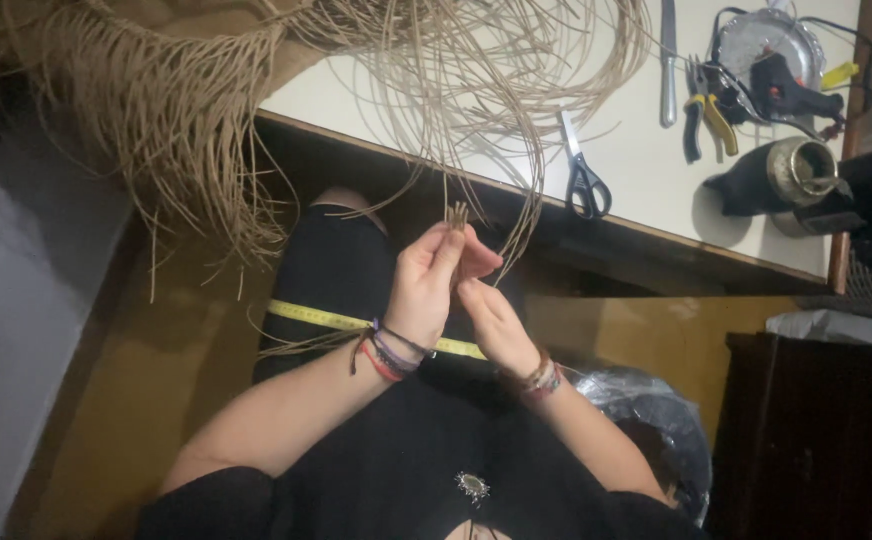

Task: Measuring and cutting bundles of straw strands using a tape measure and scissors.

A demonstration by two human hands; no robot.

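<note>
Poking just above the left hand's [424, 285] grip: reed strand ends [457, 213].

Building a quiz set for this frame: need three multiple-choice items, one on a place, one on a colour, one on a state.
1. Where do the scissors lie?
A. on the white table
B. on the person's lap
C. on the floor

2. What colour is the measuring tape across the lap?
A. red
B. yellow
C. blue

3. What are the left hand and right hand doing?
A. resting flat on the table
B. holding the scissors
C. pinching a small bundle of straw strands between them

Answers:
1 A, they lie near the table's edge, closed.
2 B, the strip over the black-clad legs is yellow.
3 C, the strand ends stick up above the fingers.
</note>
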